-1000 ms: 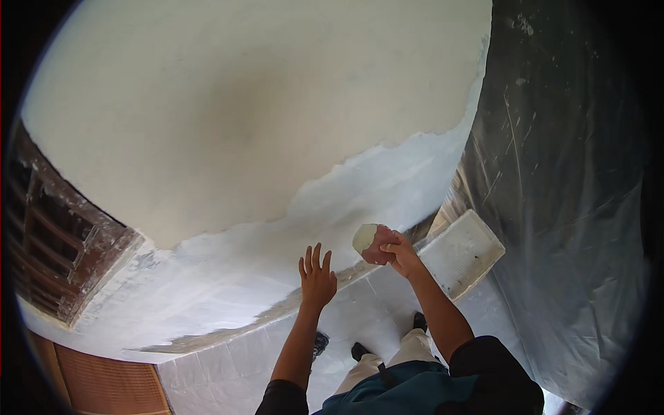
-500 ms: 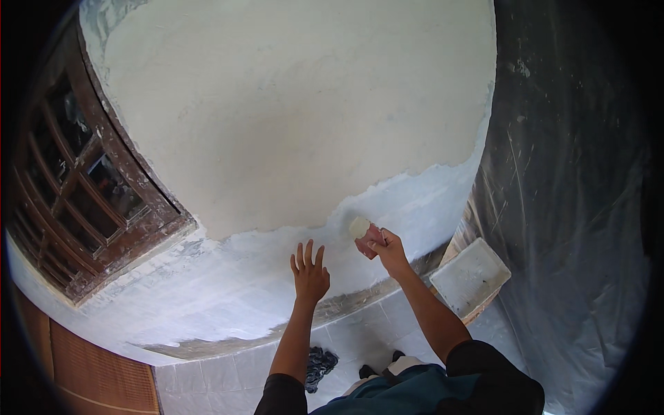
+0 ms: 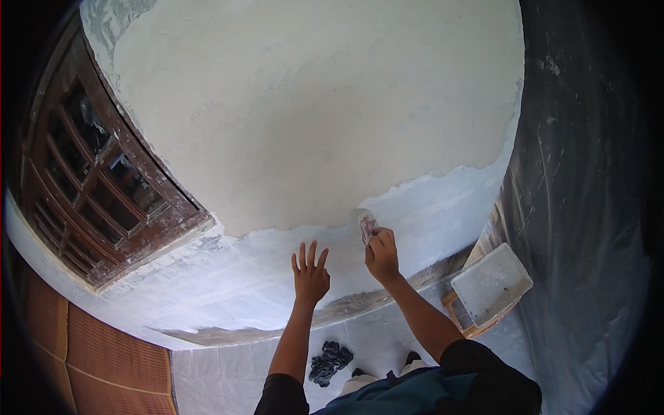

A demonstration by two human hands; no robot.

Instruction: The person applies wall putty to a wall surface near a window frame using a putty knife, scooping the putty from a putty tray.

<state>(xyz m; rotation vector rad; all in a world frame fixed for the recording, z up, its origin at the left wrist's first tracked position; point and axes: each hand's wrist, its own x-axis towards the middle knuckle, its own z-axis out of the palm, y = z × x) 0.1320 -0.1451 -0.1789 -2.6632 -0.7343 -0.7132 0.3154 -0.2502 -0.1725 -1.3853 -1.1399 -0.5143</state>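
Observation:
My right hand (image 3: 383,257) grips a small reddish putty scraper (image 3: 366,227), seen nearly edge-on. Pale putty coats its upper end, which is at the wall along the ragged lower border of the cream putty coat (image 3: 297,138). Whether its blade presses on the surface is hard to tell. Below that border the wall shows a bluish-white layer (image 3: 422,221). To the left, my left hand (image 3: 311,280) is open with fingers spread, in front of the white part of the wall and holding nothing.
A white tray (image 3: 492,285) with residue sits on a wooden stool (image 3: 453,311) at right. Plastic sheeting (image 3: 581,228) hangs beside the wall. A brown wooden window (image 3: 104,180) is at left, above woven brown panels (image 3: 117,353). Crumpled black plastic (image 3: 330,363) lies on the covered floor.
The scraper has turned from showing its broad face to nearly edge-on, and my right wrist has rotated with it. My left hand stays spread. The window and tray have shifted rightward in the view.

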